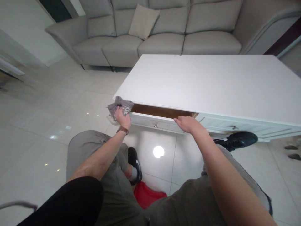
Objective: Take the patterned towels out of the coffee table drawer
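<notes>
My left hand [123,118] is closed on a crumpled grey cloth [119,103] with pale lettering, at the left front corner of a white coffee table [199,81]. A drawer [142,120] in the table's front stands partly pulled out, and its brown inside shows as a narrow strip. At the drawer's right end, my right hand [187,124] grips the top edge of the drawer front, with some fingers hidden. Between the two hands a small metal knob [155,125] sits on the drawer front.
Behind the table runs a grey sofa [162,47] with a beige cushion [144,21]. Another drawer front with a knob [234,127] is at the right. Something red [148,195] lies on the glossy tiled floor between my legs. My black shoes [242,140] flank the drawer.
</notes>
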A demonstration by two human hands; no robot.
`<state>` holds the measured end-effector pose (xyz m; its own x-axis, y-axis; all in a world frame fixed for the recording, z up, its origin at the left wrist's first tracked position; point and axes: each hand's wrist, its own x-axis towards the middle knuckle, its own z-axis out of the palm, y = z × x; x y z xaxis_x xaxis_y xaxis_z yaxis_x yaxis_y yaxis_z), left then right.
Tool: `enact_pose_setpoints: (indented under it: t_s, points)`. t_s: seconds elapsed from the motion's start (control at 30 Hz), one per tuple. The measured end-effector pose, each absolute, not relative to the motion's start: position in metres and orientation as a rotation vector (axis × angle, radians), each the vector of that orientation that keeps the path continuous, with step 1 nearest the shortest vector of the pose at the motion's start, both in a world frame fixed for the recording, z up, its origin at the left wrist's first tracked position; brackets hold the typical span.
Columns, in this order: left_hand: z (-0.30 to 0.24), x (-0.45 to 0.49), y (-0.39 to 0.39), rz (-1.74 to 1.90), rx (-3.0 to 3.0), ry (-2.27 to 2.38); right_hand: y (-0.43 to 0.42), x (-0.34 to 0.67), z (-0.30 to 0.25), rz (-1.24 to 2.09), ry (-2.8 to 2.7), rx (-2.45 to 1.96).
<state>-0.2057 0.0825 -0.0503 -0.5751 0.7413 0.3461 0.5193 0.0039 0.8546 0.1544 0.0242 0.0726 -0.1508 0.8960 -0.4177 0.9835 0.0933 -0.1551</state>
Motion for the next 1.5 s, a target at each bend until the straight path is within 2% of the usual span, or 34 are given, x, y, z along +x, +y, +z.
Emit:
enact_pose_setpoints:
  t_s: [0.1, 0.2, 0.5, 0.63, 0.83, 1.2, 1.33, 1.5]
  points:
    - [-0.049, -0.180, 0.065, 1.181, 1.947, 2.063, 0.024, 0.155, 0.073, -0.584, 2.145, 1.881]
    - [-0.042, -0.139, 0.050, 0.921, 2.237, 1.946, 0.022, 0.156, 0.073, -0.564, 2.174, 1.872]
    - [-0.018, 0.018, 0.016, 0.805, 2.532, 1.520, 0.024, 0.182, 0.057, -0.569, 2.071, 2.004]
    - [-0.015, 0.056, 0.008, 0.766, 2.588, 1.448, 0.027, 0.208, 0.058, -0.485, 1.901, 2.136]
    - [-0.006, 0.028, 0.020, 0.639, 2.643, 1.412, 0.022, 0.205, 0.072, -0.414, 1.916, 2.299]
    - [0.007, -0.074, 0.054, 0.412, 2.454, 1.989, 0.017, 0.220, 0.092, -0.429, 2.008, 2.686]
    - [0.007, -0.056, 0.048, 0.427, 2.466, 1.945, 0.010, 0.227, 0.101, -0.389, 1.996, 2.876]
    - [0.003, 0.021, 0.023, 0.531, 2.608, 1.551, 0.008, 0.224, 0.103, -0.413, 2.018, 2.909]
